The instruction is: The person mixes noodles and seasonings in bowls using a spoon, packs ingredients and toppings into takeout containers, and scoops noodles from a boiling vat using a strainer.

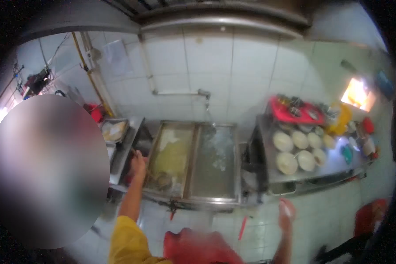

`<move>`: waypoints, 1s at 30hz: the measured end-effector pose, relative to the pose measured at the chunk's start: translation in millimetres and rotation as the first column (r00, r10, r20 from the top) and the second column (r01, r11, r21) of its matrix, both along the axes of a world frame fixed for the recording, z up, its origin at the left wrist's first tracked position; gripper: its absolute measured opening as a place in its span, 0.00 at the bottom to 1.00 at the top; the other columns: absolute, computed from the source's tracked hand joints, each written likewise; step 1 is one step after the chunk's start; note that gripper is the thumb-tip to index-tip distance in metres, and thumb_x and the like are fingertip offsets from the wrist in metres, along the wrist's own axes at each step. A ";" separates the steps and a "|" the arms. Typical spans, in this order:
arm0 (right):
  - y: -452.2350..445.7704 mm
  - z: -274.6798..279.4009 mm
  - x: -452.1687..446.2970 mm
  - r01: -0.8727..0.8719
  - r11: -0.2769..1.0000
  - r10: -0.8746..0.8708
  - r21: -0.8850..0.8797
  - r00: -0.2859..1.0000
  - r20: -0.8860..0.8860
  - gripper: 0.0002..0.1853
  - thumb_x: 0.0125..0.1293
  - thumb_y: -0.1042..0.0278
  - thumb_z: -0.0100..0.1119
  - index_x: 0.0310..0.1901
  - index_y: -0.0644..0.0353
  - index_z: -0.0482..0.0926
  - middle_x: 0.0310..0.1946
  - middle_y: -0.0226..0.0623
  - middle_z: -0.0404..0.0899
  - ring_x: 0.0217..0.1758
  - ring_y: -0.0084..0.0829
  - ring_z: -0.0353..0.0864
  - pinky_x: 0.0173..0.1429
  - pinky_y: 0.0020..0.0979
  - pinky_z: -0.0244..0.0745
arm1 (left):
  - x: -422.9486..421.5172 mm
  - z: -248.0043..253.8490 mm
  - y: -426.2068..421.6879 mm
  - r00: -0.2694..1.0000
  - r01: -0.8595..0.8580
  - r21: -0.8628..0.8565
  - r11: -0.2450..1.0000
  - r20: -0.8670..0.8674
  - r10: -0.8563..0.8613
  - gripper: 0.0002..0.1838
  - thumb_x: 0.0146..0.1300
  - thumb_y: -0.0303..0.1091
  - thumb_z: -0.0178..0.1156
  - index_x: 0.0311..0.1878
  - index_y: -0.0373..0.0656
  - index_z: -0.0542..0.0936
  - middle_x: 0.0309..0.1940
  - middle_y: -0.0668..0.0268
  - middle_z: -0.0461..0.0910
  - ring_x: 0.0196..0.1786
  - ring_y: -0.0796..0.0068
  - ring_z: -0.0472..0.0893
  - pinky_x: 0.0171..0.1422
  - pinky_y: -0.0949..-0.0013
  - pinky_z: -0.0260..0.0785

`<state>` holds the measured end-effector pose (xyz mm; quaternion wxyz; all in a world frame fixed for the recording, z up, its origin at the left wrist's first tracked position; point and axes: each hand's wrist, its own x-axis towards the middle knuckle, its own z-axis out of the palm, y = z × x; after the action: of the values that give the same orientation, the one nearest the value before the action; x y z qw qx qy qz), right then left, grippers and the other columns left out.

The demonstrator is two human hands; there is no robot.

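Observation:
My left hand reaches forward to the left edge of a two-part metal basin. Its fingers are closed around what looks like a thin handle, whose kind is too blurred to name. In the basin's left compartment, filled with yellowish liquid, a round strainer-like utensil rests near the front. Whether the handle belongs to it I cannot tell. My right hand hangs over the tiled floor, right of the basin and in front of the bowl table. Blur hides how its fingers are set.
Bubbly water fills the right compartment below a wall tap. On the right, a metal table bears several pale bowls and a red tray. A food tray stands on the left counter. A blurred shape covers the far left.

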<state>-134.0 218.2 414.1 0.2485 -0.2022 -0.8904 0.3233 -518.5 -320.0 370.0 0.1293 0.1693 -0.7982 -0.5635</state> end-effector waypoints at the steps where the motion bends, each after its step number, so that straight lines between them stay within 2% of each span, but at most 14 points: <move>1: 3.0 -9.4 11.4 0.062 0.997 -0.064 -0.048 0.997 -0.034 0.13 0.62 0.67 0.47 0.39 0.67 0.77 0.36 0.50 0.77 0.42 0.47 0.76 0.47 0.39 0.69 | -12.4 10.1 1.6 1.000 -0.001 0.132 0.991 0.018 -0.001 0.32 0.64 0.56 0.45 0.43 0.29 0.75 0.26 0.57 0.79 0.30 0.65 0.77 0.40 0.65 0.67; 2: 6.4 -10.2 13.5 0.115 0.988 -0.122 -0.101 0.990 -0.070 0.12 0.62 0.69 0.47 0.39 0.68 0.77 0.36 0.50 0.77 0.41 0.47 0.76 0.47 0.39 0.69 | -15.6 27.7 23.1 0.967 -0.075 0.281 0.957 -0.213 0.139 0.32 0.64 0.55 0.46 0.46 0.28 0.73 0.26 0.59 0.79 0.29 0.65 0.77 0.39 0.66 0.67; 5: -4.8 -8.6 35.6 0.160 0.978 -0.175 -0.136 0.979 -0.107 0.11 0.60 0.70 0.49 0.39 0.68 0.77 0.36 0.51 0.77 0.41 0.47 0.76 0.47 0.38 0.69 | -48.6 50.0 23.3 0.962 0.080 0.228 0.970 -0.273 -0.015 0.34 0.63 0.57 0.47 0.54 0.29 0.68 0.27 0.59 0.76 0.29 0.68 0.76 0.40 0.67 0.67; 7: -39.4 8.0 56.5 0.206 0.968 -0.219 -0.141 0.972 -0.088 0.11 0.60 0.70 0.49 0.39 0.68 0.77 0.35 0.51 0.77 0.40 0.46 0.76 0.47 0.38 0.70 | -62.7 56.3 36.2 0.959 -0.005 0.252 0.968 -0.272 0.076 0.34 0.62 0.60 0.48 0.45 0.28 0.73 0.25 0.60 0.76 0.28 0.68 0.76 0.39 0.66 0.67; 10: -66.4 0.0 85.8 0.259 0.950 -0.277 -0.173 0.957 -0.091 0.12 0.59 0.69 0.51 0.39 0.69 0.76 0.32 0.47 0.77 0.37 0.41 0.76 0.44 0.37 0.70 | -84.0 50.5 41.2 0.989 0.041 0.058 0.997 -0.143 -0.033 0.33 0.62 0.60 0.46 0.29 0.32 0.76 0.20 0.58 0.74 0.23 0.69 0.73 0.28 0.64 0.62; 11: -80.2 -3.4 91.2 0.275 0.931 -0.309 -0.240 0.943 -0.121 0.13 0.59 0.67 0.52 0.39 0.69 0.76 0.31 0.44 0.77 0.36 0.37 0.76 0.43 0.35 0.70 | -80.7 55.7 49.6 0.990 0.082 0.110 0.991 -0.122 -0.068 0.34 0.61 0.61 0.46 0.25 0.31 0.75 0.20 0.57 0.74 0.24 0.67 0.74 0.29 0.62 0.62; 15: -143.6 15.0 75.8 0.287 0.858 -0.396 -0.427 0.898 -0.192 0.15 0.59 0.64 0.52 0.39 0.70 0.76 0.28 0.37 0.76 0.33 0.29 0.73 0.39 0.31 0.69 | -100.8 38.7 64.1 0.982 0.135 -0.066 0.989 -0.126 -0.143 0.33 0.62 0.59 0.47 0.26 0.31 0.75 0.20 0.57 0.74 0.25 0.65 0.73 0.31 0.60 0.62; 18: -200.1 30.7 34.6 0.330 0.822 -0.454 -0.463 0.871 -0.185 0.17 0.60 0.61 0.52 0.39 0.70 0.76 0.26 0.34 0.74 0.31 0.25 0.72 0.37 0.27 0.68 | -103.6 11.5 55.4 0.929 0.348 -0.085 0.933 -0.104 -0.356 0.37 0.60 0.59 0.48 0.56 0.30 0.68 0.52 0.44 0.71 0.54 0.49 0.70 0.59 0.57 0.59; 20: -233.6 26.5 -1.0 0.253 0.830 -0.366 -0.497 0.919 -0.144 0.17 0.64 0.58 0.49 0.41 0.66 0.76 0.27 0.30 0.74 0.28 0.21 0.70 0.36 0.24 0.67 | -100.8 -6.1 49.7 0.917 0.378 -0.058 0.924 -0.118 -0.382 0.32 0.61 0.57 0.48 0.50 0.31 0.71 0.45 0.48 0.73 0.48 0.54 0.72 0.53 0.58 0.61; 22: -256.6 11.3 -41.5 0.151 0.918 -0.201 -0.367 0.974 -0.101 0.18 0.63 0.60 0.48 0.42 0.68 0.76 0.29 0.40 0.76 0.30 0.28 0.73 0.37 0.29 0.68 | -94.3 -16.8 48.1 0.892 0.413 -0.024 0.910 -0.187 -0.410 0.26 0.63 0.53 0.49 0.38 0.33 0.76 0.31 0.56 0.78 0.36 0.63 0.76 0.43 0.61 0.65; 24: -300.8 54.2 -95.2 0.027 0.990 -0.009 -0.137 0.991 0.133 0.17 0.65 0.60 0.46 0.44 0.65 0.76 0.35 0.46 0.77 0.35 0.35 0.76 0.42 0.33 0.70 | -71.7 3.9 33.9 0.842 0.533 0.043 0.845 -0.122 -0.525 0.25 0.64 0.52 0.49 0.36 0.33 0.75 0.30 0.59 0.76 0.34 0.66 0.74 0.40 0.62 0.64; 26: -323.8 24.7 -145.4 -0.062 0.961 0.093 -0.270 0.991 0.101 0.16 0.64 0.61 0.47 0.46 0.64 0.76 0.40 0.48 0.77 0.43 0.40 0.77 0.47 0.35 0.70 | -67.7 1.1 19.4 0.769 0.639 0.109 0.762 -0.071 -0.635 0.23 0.64 0.51 0.50 0.35 0.34 0.74 0.29 0.61 0.75 0.31 0.69 0.72 0.37 0.62 0.63; 28: -354.0 44.7 -191.5 -0.091 0.915 0.218 -0.392 0.931 0.294 0.16 0.63 0.62 0.49 0.48 0.62 0.75 0.44 0.46 0.77 0.48 0.41 0.76 0.50 0.35 0.69 | -69.3 -24.7 7.3 0.751 0.656 0.215 0.724 -0.089 -0.654 0.23 0.64 0.51 0.50 0.33 0.34 0.73 0.27 0.61 0.73 0.30 0.70 0.70 0.33 0.62 0.60; 30: -368.9 2.9 -219.5 -0.285 0.860 0.353 -0.423 0.932 0.088 0.17 0.62 0.61 0.51 0.48 0.63 0.75 0.44 0.47 0.77 0.47 0.41 0.76 0.50 0.35 0.69 | -57.8 -23.8 -3.8 0.744 0.659 0.162 0.734 0.003 -0.668 0.23 0.64 0.51 0.50 0.35 0.35 0.73 0.29 0.61 0.73 0.31 0.71 0.70 0.33 0.63 0.60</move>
<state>-353.5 -150.7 417.0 0.0707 -0.1240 -0.8428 0.5189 -576.3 -323.8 346.2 -0.1176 -0.1001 -0.7646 -0.6258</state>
